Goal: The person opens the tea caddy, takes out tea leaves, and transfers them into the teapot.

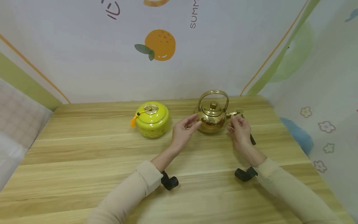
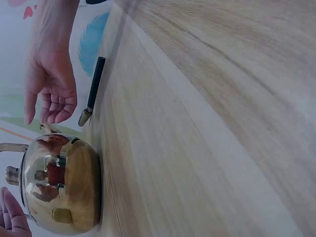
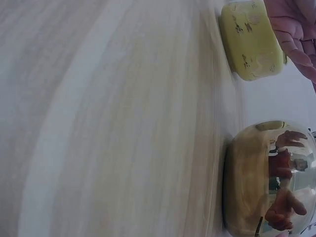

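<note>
A shiny gold-coloured teapot (image 1: 211,123) stands upright on the counter (image 1: 201,199), just in from the back edge and closer to the back right corner than the back left. Its knobbed lid (image 1: 211,109) sits on, 1 arched handle (image 1: 214,92) rises over it, and the spout (image 1: 230,114) faces the right edge.
</note>
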### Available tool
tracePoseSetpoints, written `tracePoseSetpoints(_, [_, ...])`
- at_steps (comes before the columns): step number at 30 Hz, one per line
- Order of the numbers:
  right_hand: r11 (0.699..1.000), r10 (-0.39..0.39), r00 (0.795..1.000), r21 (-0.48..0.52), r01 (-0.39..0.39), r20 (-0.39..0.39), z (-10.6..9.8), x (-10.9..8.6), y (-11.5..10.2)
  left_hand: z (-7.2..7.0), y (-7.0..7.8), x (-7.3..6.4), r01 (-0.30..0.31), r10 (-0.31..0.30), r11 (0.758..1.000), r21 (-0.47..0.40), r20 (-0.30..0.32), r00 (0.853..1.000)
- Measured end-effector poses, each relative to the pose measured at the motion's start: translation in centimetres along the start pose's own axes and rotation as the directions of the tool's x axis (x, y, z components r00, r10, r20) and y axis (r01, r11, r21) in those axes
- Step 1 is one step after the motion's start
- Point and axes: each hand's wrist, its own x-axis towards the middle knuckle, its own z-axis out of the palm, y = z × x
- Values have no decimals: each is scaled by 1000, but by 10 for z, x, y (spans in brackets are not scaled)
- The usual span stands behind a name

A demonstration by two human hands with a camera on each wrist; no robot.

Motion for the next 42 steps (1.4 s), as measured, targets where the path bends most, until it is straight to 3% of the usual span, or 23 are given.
tracePoseSetpoints(13, [1000,-15,994,-26,12,-112,4,17,1,17,3,12,-2,1,1000,-10,-27,1000])
tracePoseSetpoints(14, [999,-15,993,-35,11,-118,5,18,1,19,9,12,1,-1,1000,-20,-26,1000])
tracePoseSetpoints(23, [999,13,983,-49,-23,-181,15,31,1,36,12,30,2,-3,1000,-9,-73,997])
tracePoseSetpoints(30, [991,16,984,-125,-38,-176,16,39,2,45,17,40,-35,39,998,48,-92,995])
tracePoseSetpoints(42, [981,32,992,-188,-55,-125,16,41,4,53,15,53,-8,18,996,92,-111,994])
